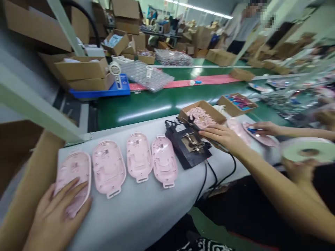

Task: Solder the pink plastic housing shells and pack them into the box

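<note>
Four pale pink oval shells lie in a row on the white work surface: the leftmost (83, 166), a second (108, 169), a third (139, 157) and a fourth (164, 160). My left hand (59, 211) rests on the lower part of the leftmost shell, fingers spread, thumb by its right edge. Right of the row stands a black device (183, 144) with a metal fixture on top. My right hand (222, 137) is at its right side, fingers together over a dark rod-like tool (219, 145); the thumb is hidden.
Behind the device is a cardboard box (218, 116) of small pink parts. Another box (237, 104) holds blue and red pieces. A co-worker's hand (267, 129) is over a pink shell; another hand (300, 170) supports a tape roll (290, 150). Black cables (205, 177) hang off the front edge.
</note>
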`<state>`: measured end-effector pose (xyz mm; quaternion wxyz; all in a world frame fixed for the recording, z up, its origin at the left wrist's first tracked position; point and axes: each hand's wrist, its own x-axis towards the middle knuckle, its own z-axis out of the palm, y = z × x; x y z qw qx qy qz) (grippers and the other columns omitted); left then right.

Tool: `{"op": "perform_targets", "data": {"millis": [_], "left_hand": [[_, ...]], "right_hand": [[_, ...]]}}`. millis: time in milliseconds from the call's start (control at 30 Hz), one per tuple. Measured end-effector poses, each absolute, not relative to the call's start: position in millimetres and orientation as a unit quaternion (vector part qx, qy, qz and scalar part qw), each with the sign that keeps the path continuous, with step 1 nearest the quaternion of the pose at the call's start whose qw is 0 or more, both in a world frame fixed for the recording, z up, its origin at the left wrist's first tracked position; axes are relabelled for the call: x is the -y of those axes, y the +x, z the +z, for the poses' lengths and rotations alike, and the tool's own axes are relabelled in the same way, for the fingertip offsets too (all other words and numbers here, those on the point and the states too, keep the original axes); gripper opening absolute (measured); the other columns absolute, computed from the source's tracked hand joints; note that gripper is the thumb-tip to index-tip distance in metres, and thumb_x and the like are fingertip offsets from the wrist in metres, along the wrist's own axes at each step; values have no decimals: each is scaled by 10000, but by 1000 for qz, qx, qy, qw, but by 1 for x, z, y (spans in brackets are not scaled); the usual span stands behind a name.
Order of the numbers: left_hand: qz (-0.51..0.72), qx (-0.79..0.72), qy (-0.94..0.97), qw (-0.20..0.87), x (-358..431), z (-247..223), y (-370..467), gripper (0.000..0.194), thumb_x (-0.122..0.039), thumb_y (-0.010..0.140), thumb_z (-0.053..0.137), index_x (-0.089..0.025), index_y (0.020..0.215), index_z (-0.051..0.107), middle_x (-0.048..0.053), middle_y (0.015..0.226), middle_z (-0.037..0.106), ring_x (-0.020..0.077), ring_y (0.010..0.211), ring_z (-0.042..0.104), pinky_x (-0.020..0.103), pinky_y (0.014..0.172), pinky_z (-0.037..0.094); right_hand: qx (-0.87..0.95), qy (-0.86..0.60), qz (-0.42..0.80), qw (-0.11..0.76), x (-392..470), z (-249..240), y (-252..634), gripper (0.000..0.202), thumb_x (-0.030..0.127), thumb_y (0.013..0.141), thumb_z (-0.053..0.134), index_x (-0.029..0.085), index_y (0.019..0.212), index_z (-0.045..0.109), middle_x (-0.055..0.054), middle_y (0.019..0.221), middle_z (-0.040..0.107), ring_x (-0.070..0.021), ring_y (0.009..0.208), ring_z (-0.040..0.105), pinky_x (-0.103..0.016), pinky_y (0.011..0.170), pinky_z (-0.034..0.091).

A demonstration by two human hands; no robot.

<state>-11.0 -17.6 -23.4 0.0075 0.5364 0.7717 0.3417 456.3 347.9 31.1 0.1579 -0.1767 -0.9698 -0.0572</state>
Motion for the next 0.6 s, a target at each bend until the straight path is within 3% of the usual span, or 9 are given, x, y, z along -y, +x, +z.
{"op": "perform_targets", "data": {"millis": [100,200,300,367,433,500,600], "left_hand": [[292,-787,542,-29,12,-6,-2,313,-506,850,613,-329,1094,700,7,1191,743,323,1212,627,593,1201,347],[265,-817,512,-33,17,-5,1,406,-537,852,602,-257,1118,727,87,1304,692,361,1353,512,592,1185,370],[286,-841,459,-22,23,-2,16,416,-520,883,604,-238,1165,719,92,1280,704,347,1369,498,562,1130,453],[314,-846,429,-35,19,4,33,386,-467,917,604,-236,1212,698,87,1274,707,312,1356,520,531,1119,475],[320,-840,433,-61,9,9,52,400,-409,935,612,-227,1288,659,90,1316,685,296,1379,497,532,1146,449],[305,-822,474,-86,-4,9,69,423,-366,937,623,-193,1322,636,103,1348,666,309,1415,445,562,1171,410],[266,-788,547,-100,-22,0,88,376,-324,935,621,-109,1239,677,136,1338,667,360,1425,393,603,1157,403]], "right_hand": [[977,-166,-79,107,-366,15,474,456,125,1000,404,266,1380,613,-89,1298,702,-244,1201,649,-452,1004,531],[978,-134,-109,115,-365,15,480,524,101,969,353,275,1388,616,-102,1281,710,-258,1115,699,-454,908,558],[938,-185,-87,278,-319,23,467,525,164,968,406,339,1438,560,-148,1167,743,-267,1033,730,-453,838,570],[875,-255,3,412,-267,23,445,545,181,926,539,421,1414,559,-150,1061,755,-267,998,740,-411,759,609],[930,-155,118,313,-213,12,412,630,207,903,551,364,1505,455,-143,1210,720,-292,1118,708,-412,776,657],[961,-143,100,215,-173,-6,377,636,264,896,611,237,1511,449,-152,1417,606,-348,1270,621,-520,930,634],[963,-179,54,193,-151,-31,339,528,170,938,539,180,1464,492,-150,1463,569,-329,1308,590,-528,990,587]]}}
